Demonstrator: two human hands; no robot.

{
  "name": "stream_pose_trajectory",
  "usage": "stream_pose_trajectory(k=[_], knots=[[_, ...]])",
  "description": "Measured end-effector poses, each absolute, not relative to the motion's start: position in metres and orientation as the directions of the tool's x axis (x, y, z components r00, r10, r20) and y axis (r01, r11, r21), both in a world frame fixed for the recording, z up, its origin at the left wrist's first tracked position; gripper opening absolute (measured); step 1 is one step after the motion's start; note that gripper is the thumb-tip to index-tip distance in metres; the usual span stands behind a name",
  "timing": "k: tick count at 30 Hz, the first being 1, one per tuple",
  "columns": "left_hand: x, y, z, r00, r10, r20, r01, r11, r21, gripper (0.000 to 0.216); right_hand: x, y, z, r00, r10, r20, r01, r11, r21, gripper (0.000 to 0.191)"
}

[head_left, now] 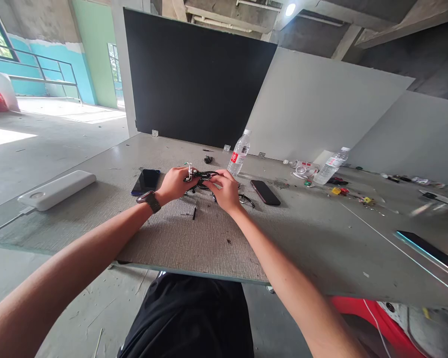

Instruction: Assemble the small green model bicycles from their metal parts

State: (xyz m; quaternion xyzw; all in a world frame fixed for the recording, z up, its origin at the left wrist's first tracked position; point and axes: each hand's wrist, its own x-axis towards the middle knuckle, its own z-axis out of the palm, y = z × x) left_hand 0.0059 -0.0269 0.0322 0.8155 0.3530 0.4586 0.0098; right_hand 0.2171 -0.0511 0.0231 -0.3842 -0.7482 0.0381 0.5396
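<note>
Both my hands hold a small black frame [203,175] with electronic parts and wires, just above the table mat [171,238]. My left hand [173,184] closes round its left end, where white and green bits stick up. On the other side my right hand [226,189] pinches it between thumb and fingers. Exactly what it is, I cannot make out. Black curved pieces [247,200] lie beside my right hand. A thin dark stick-like tool [194,213] rests on the mat in front, and a small black part [208,159] sits behind my hands.
A dark phone [146,182] lies left and another phone [265,192] right. A water bottle [240,153] stands behind my right hand. A white power bank [57,190] with a cable is far left. Another bottle [332,165] and loose parts [339,191] lie right. Panels [197,74] border the back.
</note>
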Motion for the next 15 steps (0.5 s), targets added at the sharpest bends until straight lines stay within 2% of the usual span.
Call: stream_pose_trajectory(k=[15], knots=[[0.0057,-0.0263,0.0327,0.329,0.581,0.744,0.554,-0.757,0.346,0.018,0.2167,-0.0511,0.0228,-0.11,0.629,0.769,0.548,0.684,-0.481,0.022]])
